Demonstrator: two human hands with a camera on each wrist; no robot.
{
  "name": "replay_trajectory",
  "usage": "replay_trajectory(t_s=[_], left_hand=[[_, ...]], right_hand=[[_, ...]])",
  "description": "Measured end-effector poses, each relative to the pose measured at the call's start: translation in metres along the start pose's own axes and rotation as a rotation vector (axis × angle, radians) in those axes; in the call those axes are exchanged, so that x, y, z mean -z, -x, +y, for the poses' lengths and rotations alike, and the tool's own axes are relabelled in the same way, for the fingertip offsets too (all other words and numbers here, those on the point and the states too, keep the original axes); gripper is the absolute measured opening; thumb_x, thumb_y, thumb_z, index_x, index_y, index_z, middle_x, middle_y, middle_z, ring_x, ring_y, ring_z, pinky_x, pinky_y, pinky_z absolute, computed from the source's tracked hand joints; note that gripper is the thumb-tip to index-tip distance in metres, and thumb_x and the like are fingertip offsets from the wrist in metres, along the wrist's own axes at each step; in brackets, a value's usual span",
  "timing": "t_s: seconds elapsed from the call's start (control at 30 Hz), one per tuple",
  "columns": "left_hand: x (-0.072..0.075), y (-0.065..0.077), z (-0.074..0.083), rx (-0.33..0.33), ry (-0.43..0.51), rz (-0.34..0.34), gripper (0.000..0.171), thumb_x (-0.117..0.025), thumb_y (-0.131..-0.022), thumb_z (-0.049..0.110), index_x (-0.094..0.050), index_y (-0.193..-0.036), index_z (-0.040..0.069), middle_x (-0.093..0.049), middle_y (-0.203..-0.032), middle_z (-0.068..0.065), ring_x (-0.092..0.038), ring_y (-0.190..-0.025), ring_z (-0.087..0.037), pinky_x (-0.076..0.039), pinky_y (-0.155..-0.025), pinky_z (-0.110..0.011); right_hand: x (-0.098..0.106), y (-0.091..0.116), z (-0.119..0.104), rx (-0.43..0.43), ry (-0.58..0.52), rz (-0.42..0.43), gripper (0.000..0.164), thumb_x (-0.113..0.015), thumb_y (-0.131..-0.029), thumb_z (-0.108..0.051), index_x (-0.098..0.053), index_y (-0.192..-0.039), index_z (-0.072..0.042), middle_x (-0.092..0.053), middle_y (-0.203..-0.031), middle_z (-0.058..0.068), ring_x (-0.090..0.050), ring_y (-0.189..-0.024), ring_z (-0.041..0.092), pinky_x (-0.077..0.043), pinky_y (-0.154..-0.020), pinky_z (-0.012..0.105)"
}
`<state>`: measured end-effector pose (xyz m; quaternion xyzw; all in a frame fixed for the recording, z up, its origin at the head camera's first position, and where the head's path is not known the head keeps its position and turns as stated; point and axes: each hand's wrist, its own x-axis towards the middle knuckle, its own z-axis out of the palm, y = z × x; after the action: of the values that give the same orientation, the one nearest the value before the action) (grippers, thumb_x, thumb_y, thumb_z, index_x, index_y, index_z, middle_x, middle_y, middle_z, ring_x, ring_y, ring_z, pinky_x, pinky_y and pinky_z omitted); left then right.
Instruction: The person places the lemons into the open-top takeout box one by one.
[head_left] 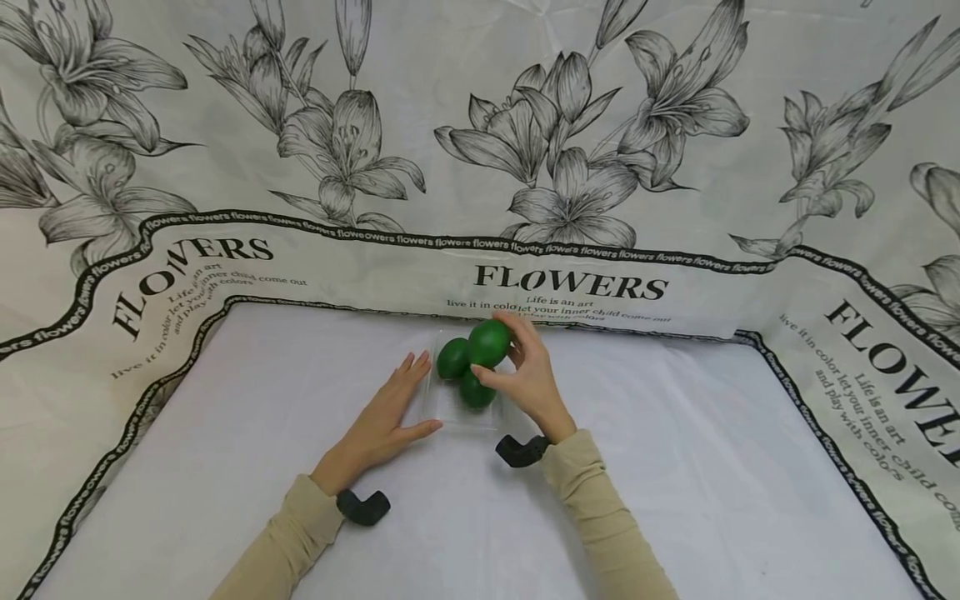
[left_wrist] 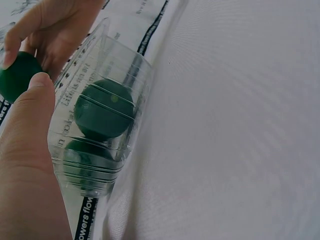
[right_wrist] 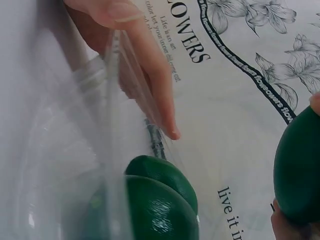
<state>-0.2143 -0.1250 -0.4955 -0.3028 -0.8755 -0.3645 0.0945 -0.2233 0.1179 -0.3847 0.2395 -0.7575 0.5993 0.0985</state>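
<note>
A clear plastic box [head_left: 459, 423] stands on the white tabletop with two smooth green limes [head_left: 452, 358] inside, also visible through its wall in the left wrist view [left_wrist: 104, 110]. My right hand [head_left: 531, 375] grips a third lime [head_left: 489, 342] between thumb and fingers, above the box. In the right wrist view this held lime [right_wrist: 300, 170] appears at the right edge. My left hand [head_left: 386, 421] rests along the left side of the box, fingers extended and thumb near its front corner. That hand holds no lime.
White cloth [head_left: 262, 417] covers the table. Behind and on both sides rises a fabric screen [head_left: 420, 271] printed with flowers and lettering, close behind the box. Black curved wrist mounts [head_left: 522, 451] stick out from both wrists.
</note>
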Motion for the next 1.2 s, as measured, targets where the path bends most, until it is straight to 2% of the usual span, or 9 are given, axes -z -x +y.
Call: replay_trajectory(t_s=[0.23,0.37,0.5,0.67,0.8,1.03,1.2], left_hand=[[0.0,0.0,0.0,0.008,0.006,-0.003,0.09,-0.066,-0.092,0.049,-0.021,-0.159,0.009,-0.014,-0.166,0.0,-0.006,-0.152,-0.026,-0.019,-0.117,-0.056],[0.0,0.0,0.0,0.013,0.005,-0.007,0.091,-0.066,-0.092,0.05,-0.02,-0.159,0.009,-0.013,-0.166,0.001,-0.006,-0.152,-0.026,-0.019,-0.117,-0.056],[0.0,0.0,0.0,0.013,0.001,-0.008,0.091,-0.066,-0.092,0.049,-0.02,-0.159,0.009,-0.012,-0.166,0.002,-0.005,-0.152,-0.025,-0.019,-0.118,-0.055],[0.0,0.0,-0.001,0.001,0.006,0.0,0.09,-0.066,-0.092,0.049,-0.021,-0.159,0.009,-0.014,-0.166,0.0,-0.006,-0.152,-0.026,-0.019,-0.117,-0.056],[0.0,0.001,-0.001,-0.008,0.007,0.008,0.09,-0.065,-0.092,0.051,-0.021,-0.159,0.009,-0.016,-0.166,-0.002,-0.007,-0.152,-0.027,-0.021,-0.116,-0.058],[0.0,0.001,-0.001,-0.01,-0.003,0.003,0.091,-0.065,-0.092,0.051,-0.02,-0.159,0.01,-0.014,-0.166,-0.001,-0.007,-0.152,-0.027,-0.021,-0.116,-0.058],[-0.002,0.001,-0.002,-0.005,-0.003,0.0,0.092,-0.065,-0.092,0.052,-0.019,-0.16,0.012,-0.013,-0.166,-0.001,-0.006,-0.152,-0.027,-0.021,-0.115,-0.06]], right_hand=[[-0.009,0.0,0.039,0.069,0.013,-0.106,0.078,-0.081,-0.073,0.008,-0.048,-0.142,0.001,-0.048,-0.137,0.023,-0.051,-0.126,0.034,-0.049,-0.099,0.047],[-0.013,0.002,0.048,0.099,0.083,-0.161,0.077,-0.085,-0.071,-0.002,-0.052,-0.141,-0.005,-0.053,-0.137,0.014,-0.054,-0.122,0.027,-0.05,-0.098,0.047],[-0.014,0.004,0.052,0.105,0.172,-0.224,0.075,-0.087,-0.071,-0.013,-0.055,-0.139,-0.007,-0.057,-0.137,0.008,-0.057,-0.118,0.024,-0.049,-0.097,0.048],[-0.016,0.005,0.058,0.088,0.239,-0.331,0.074,-0.087,-0.072,-0.019,-0.056,-0.138,-0.008,-0.057,-0.136,0.006,-0.058,-0.115,0.025,-0.051,-0.094,0.048],[-0.017,0.006,0.062,0.119,0.299,-0.398,0.073,-0.086,-0.073,-0.022,-0.056,-0.138,-0.01,-0.058,-0.134,0.008,-0.057,-0.116,0.024,-0.051,-0.093,0.045],[-0.017,0.007,0.059,0.111,0.356,-0.431,0.071,-0.085,-0.076,-0.027,-0.055,-0.139,-0.014,-0.056,-0.136,0.011,-0.053,-0.123,0.03,-0.047,-0.097,0.051],[-0.016,0.007,0.058,0.133,0.358,-0.443,0.07,-0.086,-0.077,-0.022,-0.056,-0.139,-0.011,-0.056,-0.14,0.01,-0.045,-0.133,0.038,-0.035,-0.109,0.058]])
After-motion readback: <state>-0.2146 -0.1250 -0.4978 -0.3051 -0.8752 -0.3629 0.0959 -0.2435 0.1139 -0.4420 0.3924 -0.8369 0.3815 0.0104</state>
